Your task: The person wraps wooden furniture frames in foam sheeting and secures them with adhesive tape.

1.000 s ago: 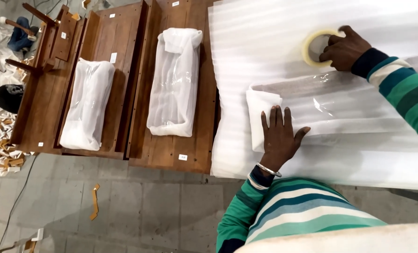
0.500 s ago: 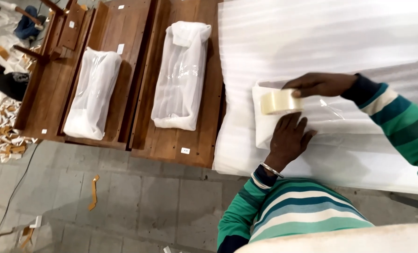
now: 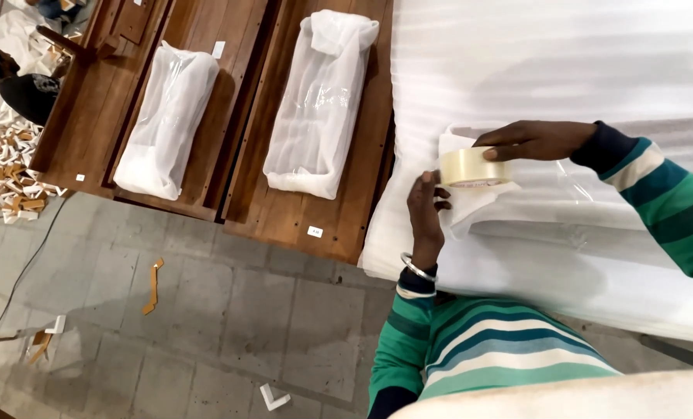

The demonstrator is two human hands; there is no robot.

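Right hand (image 3: pixel 529 140) pinching tape roll (image 3: pixel 471 167) — left hand (image 3: pixel 426 211) curled, grip unclear.

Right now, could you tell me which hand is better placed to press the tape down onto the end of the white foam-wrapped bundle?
Probably the left hand: its fingers rest at the bundle's end, beside the clear tape roll. The right hand is busy gripping that roll.
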